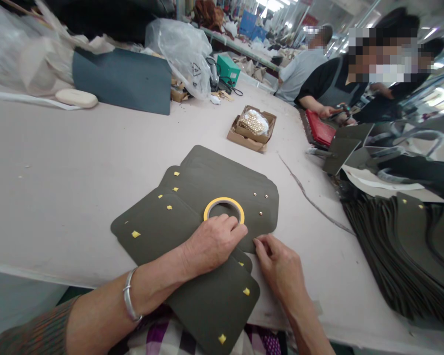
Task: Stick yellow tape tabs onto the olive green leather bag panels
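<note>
My left hand [216, 244] is pinching the tape [224, 200], kinda blocking it; right hand [283, 268] pinched shut at the panel [225, 172], box [254, 127] beyond.

Tape roll [224, 200]: lower rim hidden behind left hand [214, 241], whose fingertips are curled from view. Right hand [281, 264]: anything between fingertips too small to tell. Panel stack [395, 241]: cut by right edge. Seated person [331, 81]: face pixelated. Far workshop blurred.

Clear plastic bag [173, 49] at the worktop's [133, 129] far side: dark triangular symbol [195, 67] printed on it; adjoining fine marks too small to read.
</note>
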`<action>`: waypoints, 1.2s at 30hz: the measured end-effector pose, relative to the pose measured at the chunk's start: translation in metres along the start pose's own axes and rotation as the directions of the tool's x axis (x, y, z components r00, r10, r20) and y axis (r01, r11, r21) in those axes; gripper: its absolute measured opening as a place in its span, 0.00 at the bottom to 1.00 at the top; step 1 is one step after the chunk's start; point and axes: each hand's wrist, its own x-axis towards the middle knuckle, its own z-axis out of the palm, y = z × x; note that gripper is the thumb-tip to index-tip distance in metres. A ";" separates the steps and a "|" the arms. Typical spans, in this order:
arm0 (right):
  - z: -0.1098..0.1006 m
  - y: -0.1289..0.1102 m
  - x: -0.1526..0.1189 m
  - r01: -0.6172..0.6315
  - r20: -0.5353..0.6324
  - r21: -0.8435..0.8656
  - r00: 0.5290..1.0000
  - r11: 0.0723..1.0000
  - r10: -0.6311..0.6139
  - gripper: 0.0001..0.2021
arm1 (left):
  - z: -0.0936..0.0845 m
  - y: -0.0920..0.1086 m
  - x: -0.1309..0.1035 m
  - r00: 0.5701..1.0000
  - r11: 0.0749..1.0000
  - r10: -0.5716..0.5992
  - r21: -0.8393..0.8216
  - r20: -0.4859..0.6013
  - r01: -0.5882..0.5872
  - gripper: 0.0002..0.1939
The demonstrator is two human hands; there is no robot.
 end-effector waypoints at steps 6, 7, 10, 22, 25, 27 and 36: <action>-0.009 0.000 0.005 -0.031 0.108 0.094 0.994 0.995 0.021 0.09 | -0.007 -0.002 -0.001 0.997 0.998 0.022 -0.062 -0.071 -0.026 0.08; -0.012 0.001 0.004 -0.033 0.152 0.113 0.988 0.993 0.015 0.09 | -0.009 -0.002 -0.002 0.996 0.995 0.021 -0.094 -0.082 -0.029 0.09; -0.019 0.002 -0.001 -0.019 0.256 0.187 0.966 0.982 -0.030 0.10 | -0.013 -0.002 -0.005 0.992 0.975 0.020 -0.217 -0.123 -0.047 0.11; -0.014 -0.022 -0.003 0.579 -0.296 0.199 0.805 0.791 -0.515 0.09 | -0.010 0.012 -0.005 0.984 0.958 0.039 -0.273 -0.174 -0.086 0.23; -0.010 -0.020 -0.003 0.604 -0.328 0.135 0.775 0.785 -0.540 0.07 | -0.013 0.015 -0.005 0.991 0.952 0.030 -0.297 -0.131 -0.068 0.20; -0.006 -0.019 -0.003 0.592 -0.370 0.102 0.768 0.799 -0.522 0.07 | -0.015 0.017 -0.005 0.997 0.950 0.002 -0.312 -0.075 -0.025 0.14; -0.005 -0.028 -0.004 0.096 -0.203 0.551 0.979 0.829 0.021 0.07 | -0.022 0.020 0.008 0.996 0.989 -0.014 -0.147 -0.091 0.001 0.09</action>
